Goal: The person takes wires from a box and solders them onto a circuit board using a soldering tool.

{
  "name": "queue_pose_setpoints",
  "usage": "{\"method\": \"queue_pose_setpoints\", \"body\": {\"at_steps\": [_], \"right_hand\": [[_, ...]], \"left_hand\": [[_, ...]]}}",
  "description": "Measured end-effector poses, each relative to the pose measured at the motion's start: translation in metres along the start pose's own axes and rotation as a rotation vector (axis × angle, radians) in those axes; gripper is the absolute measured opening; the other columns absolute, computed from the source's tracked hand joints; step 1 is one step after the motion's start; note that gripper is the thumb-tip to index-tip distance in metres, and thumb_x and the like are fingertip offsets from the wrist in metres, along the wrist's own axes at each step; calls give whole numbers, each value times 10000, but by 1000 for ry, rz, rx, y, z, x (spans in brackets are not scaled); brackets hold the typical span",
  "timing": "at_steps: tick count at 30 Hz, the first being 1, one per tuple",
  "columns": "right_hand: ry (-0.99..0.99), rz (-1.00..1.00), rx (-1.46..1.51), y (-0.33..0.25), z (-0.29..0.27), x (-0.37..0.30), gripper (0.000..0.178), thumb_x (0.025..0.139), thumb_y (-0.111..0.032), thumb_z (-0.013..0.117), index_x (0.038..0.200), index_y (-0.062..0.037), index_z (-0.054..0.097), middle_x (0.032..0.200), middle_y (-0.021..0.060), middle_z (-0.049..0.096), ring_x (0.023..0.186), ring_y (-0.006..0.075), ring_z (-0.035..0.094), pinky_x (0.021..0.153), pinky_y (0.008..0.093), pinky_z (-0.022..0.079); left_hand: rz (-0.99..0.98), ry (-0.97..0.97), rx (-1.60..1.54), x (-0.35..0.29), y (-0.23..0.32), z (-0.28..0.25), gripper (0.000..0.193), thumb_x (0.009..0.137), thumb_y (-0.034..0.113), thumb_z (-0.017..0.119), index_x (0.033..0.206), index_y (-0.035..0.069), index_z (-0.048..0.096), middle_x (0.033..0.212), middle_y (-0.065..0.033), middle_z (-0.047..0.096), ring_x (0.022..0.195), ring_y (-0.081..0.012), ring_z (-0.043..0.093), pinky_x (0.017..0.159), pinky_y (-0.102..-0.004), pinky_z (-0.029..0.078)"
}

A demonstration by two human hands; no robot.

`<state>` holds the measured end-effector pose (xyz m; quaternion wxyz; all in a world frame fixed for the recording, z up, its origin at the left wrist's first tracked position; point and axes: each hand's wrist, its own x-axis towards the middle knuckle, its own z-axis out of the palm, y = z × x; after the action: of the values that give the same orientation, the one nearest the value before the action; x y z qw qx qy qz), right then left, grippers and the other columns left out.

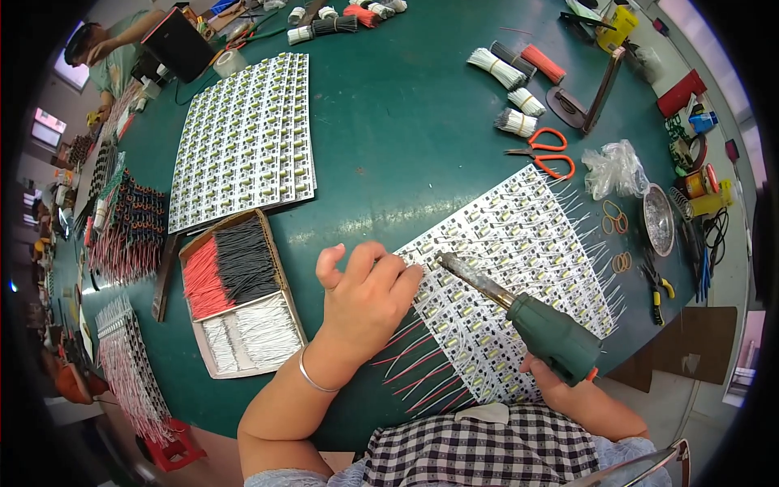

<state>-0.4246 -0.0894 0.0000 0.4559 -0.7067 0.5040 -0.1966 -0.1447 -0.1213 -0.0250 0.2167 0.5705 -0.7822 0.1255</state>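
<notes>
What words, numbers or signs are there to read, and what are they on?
None reads clearly.
White circuit-board sheet in front: any print is too small.
Stacked board sheets, upper left: too small.
Yellow object, upper right: too blurred.
Green soldering tool in the right hand: none I can make out.

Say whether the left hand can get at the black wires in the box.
Probably yes: the left hand is near the open-topped box, and nothing visible covers the black wires or blocks the way.

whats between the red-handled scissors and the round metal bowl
In the head view, a crumpled clear plastic bag lies between the red-handled scissors and the metal bowl, with rubber bands just below it in the picture.
</notes>
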Motion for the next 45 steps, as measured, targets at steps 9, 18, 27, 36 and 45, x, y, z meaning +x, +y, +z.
{"method": "queue_pose_setpoints", "body": {"at_steps": [9, 18, 27, 36, 45], "right_hand": [[-35, 0, -89, -5, 5, 7, 316, 689, -58, 651, 1004, -60, 633, 989, 117, 637, 945, 310, 598, 854, 405, 461], [-31, -71, -94, -12, 6, 12, 353, 723, -102, 661, 1063, -45, 590, 1029, 100, 613, 948, 272, 598, 854, 345, 469], [-54, -289, -302, -11, 5, 11, 336, 724, -104, 638, 1056, -69, 601, 1038, 98, 615, 974, 284, 589, 857, 361, 467], [-24, 0, -28, -4, 7, 2, 319, 712, -72, 639, 1029, -43, 619, 1021, 116, 629, 944, 305, 598, 855, 398, 459], [-40, -164, -85, 7, -10, -11, 351, 904, -162, 475, 1211, 6, 444, 816, 75, 587, 734, 154, 573, 699, 303, 482]], "left_hand": [[5, -25, -37, -1, -1, 1, 130, 689, 117, 589, 769, 193, 658, 754, 84, 548, 826, -116, 513, 894, -437, 211], [10, -29, -4, 0, 0, 2, 123, 686, 119, 597, 770, 194, 647, 757, 83, 540, 836, -112, 507, 900, -438, 207], [28, -33, 41, 1, 1, 2, 119, 683, 124, 595, 765, 200, 637, 749, 81, 521, 839, -114, 507, 903, -436, 206], [28, -41, 43, 1, 1, 2, 113, 689, 125, 591, 760, 204, 630, 747, 82, 522, 839, -114, 507, 901, -436, 208], [32, 12, 15, -1, 8, -8, 125, 697, 135, 588, 778, 204, 654, 714, 89, 529, 840, -112, 517, 884, -441, 214]]}}
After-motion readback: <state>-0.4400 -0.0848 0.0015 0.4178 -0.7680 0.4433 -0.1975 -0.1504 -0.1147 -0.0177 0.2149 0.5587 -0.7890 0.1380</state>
